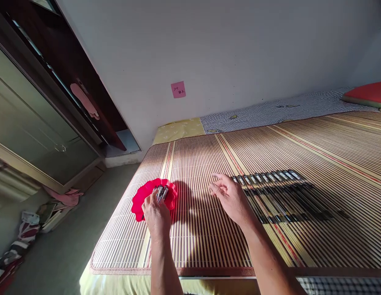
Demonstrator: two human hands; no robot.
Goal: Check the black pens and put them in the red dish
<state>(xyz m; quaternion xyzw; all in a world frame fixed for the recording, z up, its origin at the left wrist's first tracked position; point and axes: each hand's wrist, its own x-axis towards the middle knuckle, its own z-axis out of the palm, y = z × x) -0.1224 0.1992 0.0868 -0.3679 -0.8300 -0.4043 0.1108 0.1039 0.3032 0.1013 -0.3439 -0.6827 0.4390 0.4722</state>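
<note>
Left hand (156,211) is over the red scalloped plate (139,203) on the left of the bed (123,282), fingers curled down at a small bunch of silvery-dark cylinders (161,193) in it; fingertips partly hidden, so cannot tell if they grip one or just touch. Right hand (230,198) is above the slatted mat (193,155), thumb and index finger apart, other fingers loosely bent, nothing visible in them. To its right, dark slim sticks (285,196) lie in a side-by-side row, pale-marked far ends lined up. Main risk: right forearm runs right beside the row's left end, so a low sweep or an elbow drop could knock the leftmost sticks askew. Cylinders look round and smooth; a loose pinch from the bunch could let one slip and roll, or drag a neighbour out with it. Pressing on the plate's rim could tip it, since it looks light and the mat under it is ribbed. Dropped pieces could roll along the slat grooves toward the near edge. Hard sunlight plus hand shadow could also hide an end and cause a misgrab.
</note>
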